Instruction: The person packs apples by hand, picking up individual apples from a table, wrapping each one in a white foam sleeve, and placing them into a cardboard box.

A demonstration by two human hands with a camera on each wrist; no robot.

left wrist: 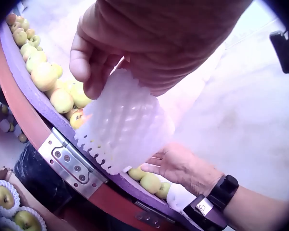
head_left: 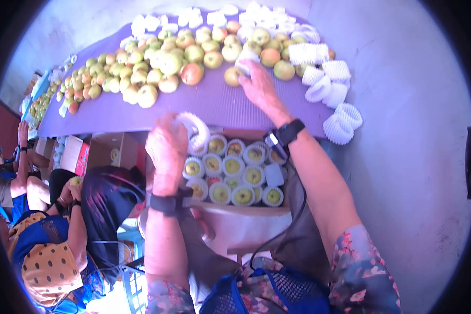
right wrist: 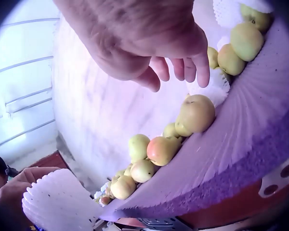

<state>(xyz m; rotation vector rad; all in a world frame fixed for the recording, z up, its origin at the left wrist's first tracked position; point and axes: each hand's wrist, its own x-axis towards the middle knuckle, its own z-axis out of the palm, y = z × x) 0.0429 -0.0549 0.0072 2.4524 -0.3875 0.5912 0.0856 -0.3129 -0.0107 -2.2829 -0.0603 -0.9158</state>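
Observation:
My left hand (head_left: 167, 144) pinches a white foam net sleeve (head_left: 195, 133) above the near edge of the purple mat; the sleeve (left wrist: 125, 122) looks empty in the left wrist view. Over the mat, my right hand (head_left: 261, 89) reaches with fingers extended beside a yellow-green apple (head_left: 232, 76). In the right wrist view the right hand (right wrist: 149, 43) hangs above that apple (right wrist: 196, 113), and a white foam sleeve (right wrist: 212, 89) lies behind it. Below both hands stands a box (head_left: 246, 210) of apples in foam sleeves.
Many apples (head_left: 167, 62) line the purple mat (head_left: 209, 102). Foam sleeves (head_left: 332, 83) lie at its right end and along the back. At left, another person (head_left: 49, 251) sits near open cartons, holding an apple. A pale wall (head_left: 403, 157) stands at right.

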